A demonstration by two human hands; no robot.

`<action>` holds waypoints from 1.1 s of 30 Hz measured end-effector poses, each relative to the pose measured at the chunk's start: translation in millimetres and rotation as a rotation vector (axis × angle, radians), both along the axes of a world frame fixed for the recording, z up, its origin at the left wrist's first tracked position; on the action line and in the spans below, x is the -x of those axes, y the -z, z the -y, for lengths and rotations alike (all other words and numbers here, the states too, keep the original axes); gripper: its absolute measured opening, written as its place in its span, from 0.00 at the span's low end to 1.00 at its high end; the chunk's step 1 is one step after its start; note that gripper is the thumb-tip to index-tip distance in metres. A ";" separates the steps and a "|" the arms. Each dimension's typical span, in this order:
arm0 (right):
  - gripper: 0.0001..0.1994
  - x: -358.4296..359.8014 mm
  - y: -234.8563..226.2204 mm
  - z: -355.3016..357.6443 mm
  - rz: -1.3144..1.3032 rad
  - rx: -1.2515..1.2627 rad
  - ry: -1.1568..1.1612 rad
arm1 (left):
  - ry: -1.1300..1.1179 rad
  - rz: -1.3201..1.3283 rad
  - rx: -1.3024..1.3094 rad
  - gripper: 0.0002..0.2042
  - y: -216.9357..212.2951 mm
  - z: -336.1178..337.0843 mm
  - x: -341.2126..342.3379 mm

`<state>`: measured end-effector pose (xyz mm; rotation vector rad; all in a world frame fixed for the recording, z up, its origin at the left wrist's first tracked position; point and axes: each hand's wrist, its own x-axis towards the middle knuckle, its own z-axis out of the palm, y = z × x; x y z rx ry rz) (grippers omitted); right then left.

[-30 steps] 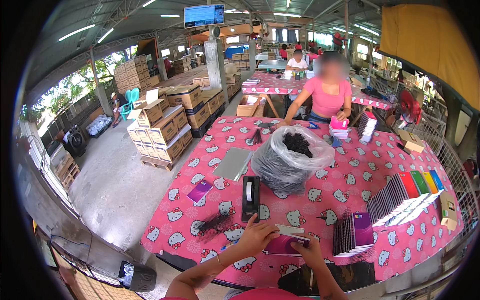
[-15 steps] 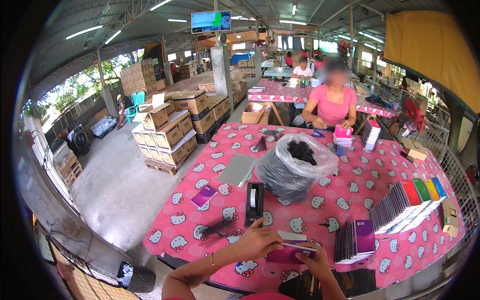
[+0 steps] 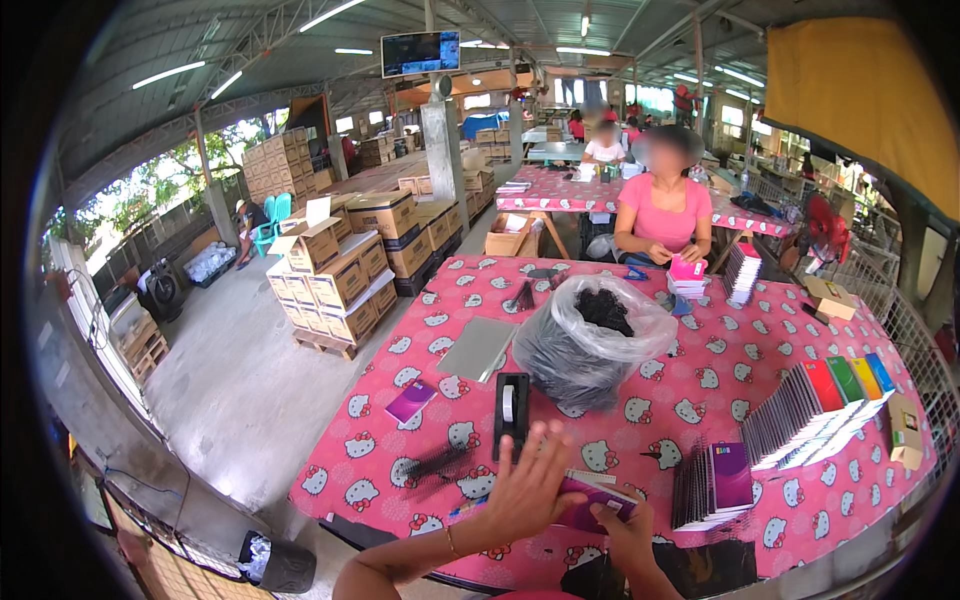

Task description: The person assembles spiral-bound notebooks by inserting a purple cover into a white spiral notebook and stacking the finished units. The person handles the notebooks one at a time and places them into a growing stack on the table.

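Purple covers the notebook [image 3: 580, 516] that I hold low over the near side of the pink-clothed table [image 3: 380, 460]. My right hand [image 3: 625, 530] is clamped on its right end, thumb across the cover; my left hand [image 3: 535, 475] rises over the other end, fingers stretched and a little apart, and I cannot tell whether its thumb touches. Beyond them, a translucent plastic bag [image 3: 545, 350] gapes at the top, bulging with a dark tangle [image 3: 603, 312]. Nearer me, a black tape dispenser [image 3: 511, 432] carries a white roll [image 3: 508, 403]. On the floor to my left, a black bin [image 3: 290, 568] holds crumpled whitish stuff [image 3: 258, 555]. Farther off, cartons [image 3: 345, 287] stand stacked on a pallet, one with its flaps up, its inside hidden from me.
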<state>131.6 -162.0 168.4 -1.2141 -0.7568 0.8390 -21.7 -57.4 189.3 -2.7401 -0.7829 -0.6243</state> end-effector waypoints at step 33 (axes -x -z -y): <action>0.11 -9.3 32.0 -10.9 -0.125 0.126 -0.166 | 0.244 0.167 0.262 0.39 27.7 -0.2 -25.2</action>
